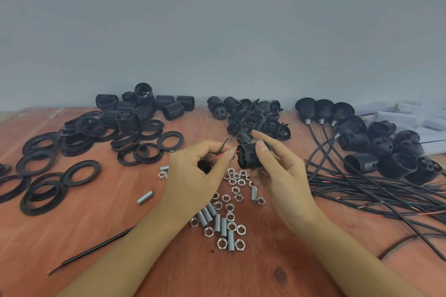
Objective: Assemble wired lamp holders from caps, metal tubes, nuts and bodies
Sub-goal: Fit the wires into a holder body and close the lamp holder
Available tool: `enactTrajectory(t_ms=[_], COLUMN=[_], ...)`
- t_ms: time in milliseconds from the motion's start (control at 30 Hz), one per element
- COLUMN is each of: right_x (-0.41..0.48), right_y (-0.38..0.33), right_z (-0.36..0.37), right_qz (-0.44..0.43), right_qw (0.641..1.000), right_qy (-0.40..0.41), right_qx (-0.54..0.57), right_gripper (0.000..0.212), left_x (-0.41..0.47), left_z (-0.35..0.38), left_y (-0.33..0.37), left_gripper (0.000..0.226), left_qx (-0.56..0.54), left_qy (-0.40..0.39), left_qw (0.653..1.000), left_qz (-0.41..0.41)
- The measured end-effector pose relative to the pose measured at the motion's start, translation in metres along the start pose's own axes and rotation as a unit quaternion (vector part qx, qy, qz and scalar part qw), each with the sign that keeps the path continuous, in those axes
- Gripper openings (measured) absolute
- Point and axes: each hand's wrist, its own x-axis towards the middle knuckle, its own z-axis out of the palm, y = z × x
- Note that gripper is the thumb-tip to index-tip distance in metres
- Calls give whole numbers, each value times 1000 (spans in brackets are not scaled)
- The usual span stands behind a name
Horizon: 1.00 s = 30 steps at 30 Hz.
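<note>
Your right hand (277, 171) grips the threaded lamp-holder body (249, 158) over the table's middle, long axis sideways, its near end facing your left hand (195, 173), which pinches the red wire (218, 157) just beside it.

Black part (204, 167) mostly hidden inside left hand (193, 177), white boxes (410, 118) cut by right edge, black wires (386, 187) running off it

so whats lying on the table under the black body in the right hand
Loose hex nuts and a metal tube lie on the table below the body; the right hand covers whatever lies further right.
</note>
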Motion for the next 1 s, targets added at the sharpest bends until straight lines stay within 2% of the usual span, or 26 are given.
enactTrajectory(t_ms=[400, 667, 1000], right_x=[-2, -1, -6], right_y=[-6, -6, -5], right_z=[1, -2, 2], right_qz=[-58, -67, -61], right_qw=[996, 993, 996], right_qy=[-36, -40, -32], right_qx=[-54, -83, -60], right_gripper=[37, 29, 36], left_x=[-4, -4, -6], left_z=[2, 3, 4], left_y=[-6, -7, -4], left_gripper=[11, 9, 6], left_qx=[51, 42, 63], left_qy=[-9, -24, -9], left_qw=[997, 998, 996], left_qz=[62, 45, 69])
